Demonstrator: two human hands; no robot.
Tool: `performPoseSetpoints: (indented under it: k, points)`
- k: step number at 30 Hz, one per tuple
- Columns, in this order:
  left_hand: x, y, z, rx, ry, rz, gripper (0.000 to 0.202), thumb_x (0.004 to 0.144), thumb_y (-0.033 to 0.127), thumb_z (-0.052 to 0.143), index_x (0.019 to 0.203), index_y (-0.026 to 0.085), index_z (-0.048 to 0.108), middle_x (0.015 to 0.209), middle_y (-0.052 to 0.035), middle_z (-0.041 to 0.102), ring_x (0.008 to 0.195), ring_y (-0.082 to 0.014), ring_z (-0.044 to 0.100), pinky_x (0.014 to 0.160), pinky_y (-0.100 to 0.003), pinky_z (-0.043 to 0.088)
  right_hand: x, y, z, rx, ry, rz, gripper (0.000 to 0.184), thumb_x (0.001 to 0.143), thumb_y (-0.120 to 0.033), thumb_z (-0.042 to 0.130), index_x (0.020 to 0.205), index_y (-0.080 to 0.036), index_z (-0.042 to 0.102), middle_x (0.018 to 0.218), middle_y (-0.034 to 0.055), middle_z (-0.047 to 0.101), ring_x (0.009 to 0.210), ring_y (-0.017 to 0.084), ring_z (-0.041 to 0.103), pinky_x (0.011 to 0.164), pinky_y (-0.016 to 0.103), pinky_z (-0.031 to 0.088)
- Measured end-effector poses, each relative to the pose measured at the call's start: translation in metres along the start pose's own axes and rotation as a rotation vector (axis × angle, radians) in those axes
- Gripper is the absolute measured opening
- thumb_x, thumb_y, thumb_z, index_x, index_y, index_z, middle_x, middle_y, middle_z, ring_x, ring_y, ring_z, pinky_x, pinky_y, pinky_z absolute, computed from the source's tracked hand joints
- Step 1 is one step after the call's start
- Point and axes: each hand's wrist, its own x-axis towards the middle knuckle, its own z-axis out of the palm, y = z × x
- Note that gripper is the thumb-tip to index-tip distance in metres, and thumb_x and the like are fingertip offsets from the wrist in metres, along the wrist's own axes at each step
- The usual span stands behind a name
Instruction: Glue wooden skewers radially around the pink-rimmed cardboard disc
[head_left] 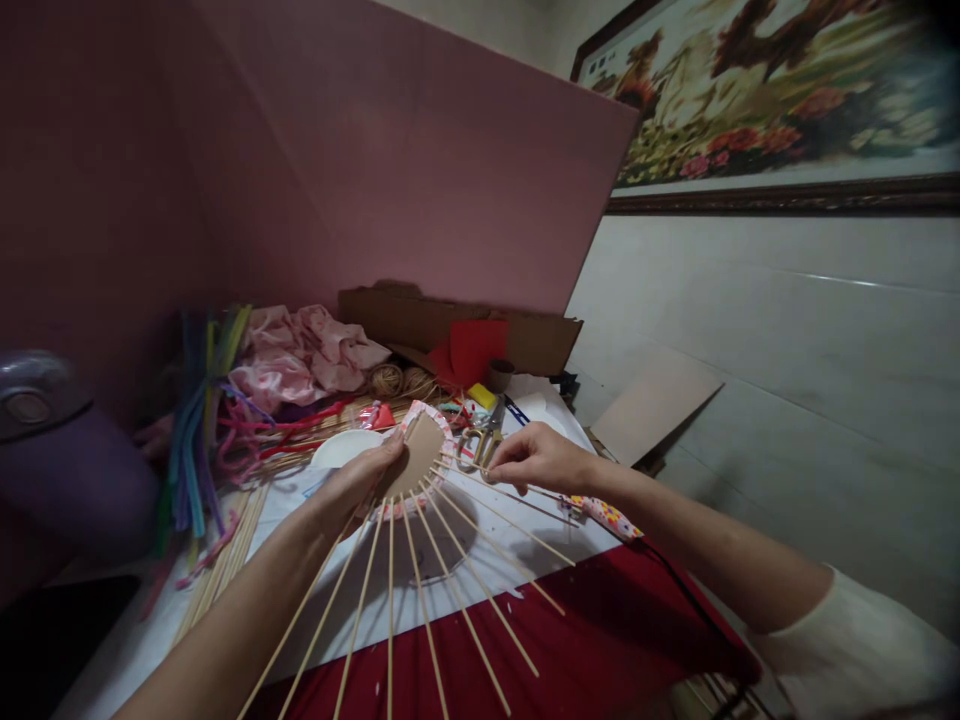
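Note:
My left hand (366,478) grips a rounded piece of cardboard (421,452) by its left side; a pink patterned trim runs along its edge. Several thin wooden sticks (390,610) spread out from the cardboard like fan ribs, towards me and to the right. On the right, my right hand (540,456) has its fingers pinched on one of these sticks near the cardboard. Scissors (471,450) with gold handles lie just behind, between the two hands. Under my right forearm rests a flower-patterned object (611,517) with a black cord.
White paper (345,630) and a red cloth (600,625) cover the table. Pipe cleaners (196,450), pink fabric (311,355), twine (387,380), a white dish (341,450) and red paper (480,350) crowd the back and left. A purple container (71,480) stands far left.

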Motion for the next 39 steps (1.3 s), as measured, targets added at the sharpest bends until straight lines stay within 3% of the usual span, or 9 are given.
performPoseSetpoints:
  k: [12, 17, 23, 28, 32, 39]
  points:
    - [0.0, 0.002, 0.002, 0.073, 0.024, -0.015, 0.042, 0.071, 0.04, 0.05, 0.102, 0.012, 0.055, 0.07, -0.0067, 0.066, 0.058, -0.0175, 0.062, 0.053, -0.026, 0.05, 0.013, 0.005, -0.013, 0.124, -0.056, 0.083, 0.021, 0.06, -0.029, 0.064, 0.068, -0.01, 0.066, 0.043, -0.0021, 0.05, 0.039, 0.006, 0.042, 0.04, 0.019, 0.03]
    - [-0.007, 0.011, 0.013, 0.065, 0.087, -0.12, 0.042, 0.075, 0.04, 0.043, 0.104, 0.011, 0.053, 0.069, -0.0077, 0.066, 0.054, -0.0167, 0.061, 0.048, -0.026, 0.05, 0.013, 0.004, -0.015, 0.131, -0.084, 0.076, 0.021, 0.06, -0.029, 0.064, 0.068, -0.01, 0.067, 0.039, -0.0026, 0.048, 0.039, 0.006, 0.043, 0.04, 0.019, 0.029]
    - [-0.007, 0.014, 0.018, 0.073, 0.157, -0.133, 0.041, 0.075, 0.04, 0.043, 0.099, 0.009, 0.056, 0.067, -0.0081, 0.066, 0.053, -0.0156, 0.06, 0.048, -0.023, 0.049, 0.014, 0.002, -0.017, 0.146, -0.109, 0.085, 0.017, 0.06, -0.025, 0.064, 0.068, -0.01, 0.066, 0.04, -0.0034, 0.048, 0.038, 0.005, 0.042, 0.04, 0.019, 0.029]
    - [-0.007, 0.015, 0.017, 0.087, 0.119, -0.158, 0.043, 0.076, 0.041, 0.041, 0.104, 0.011, 0.053, 0.067, -0.0075, 0.066, 0.051, -0.0156, 0.06, 0.047, -0.024, 0.049, 0.014, 0.001, -0.018, 0.184, -0.12, 0.094, 0.019, 0.058, -0.027, 0.065, 0.068, -0.01, 0.066, 0.039, -0.0041, 0.047, 0.038, 0.005, 0.042, 0.039, 0.018, 0.029]
    - [-0.003, 0.007, 0.008, 0.077, 0.058, -0.065, 0.043, 0.073, 0.045, 0.044, 0.101, 0.015, 0.054, 0.076, -0.0069, 0.066, 0.058, -0.0148, 0.06, 0.053, -0.022, 0.049, 0.013, 0.0, -0.018, 0.168, -0.129, 0.079, 0.02, 0.059, -0.028, 0.065, 0.068, -0.01, 0.066, 0.038, -0.0039, 0.047, 0.038, 0.005, 0.041, 0.038, 0.018, 0.027]
    - [0.001, -0.002, 0.001, 0.08, 0.027, -0.02, 0.05, 0.07, 0.047, 0.047, 0.104, 0.011, 0.053, 0.081, -0.0086, 0.066, 0.064, -0.0166, 0.06, 0.059, -0.025, 0.048, 0.012, 0.002, -0.02, 0.085, -0.152, 0.08, 0.021, 0.064, -0.029, 0.061, 0.07, -0.01, 0.067, 0.039, -0.0028, 0.048, 0.036, 0.004, 0.033, 0.035, 0.018, 0.02]
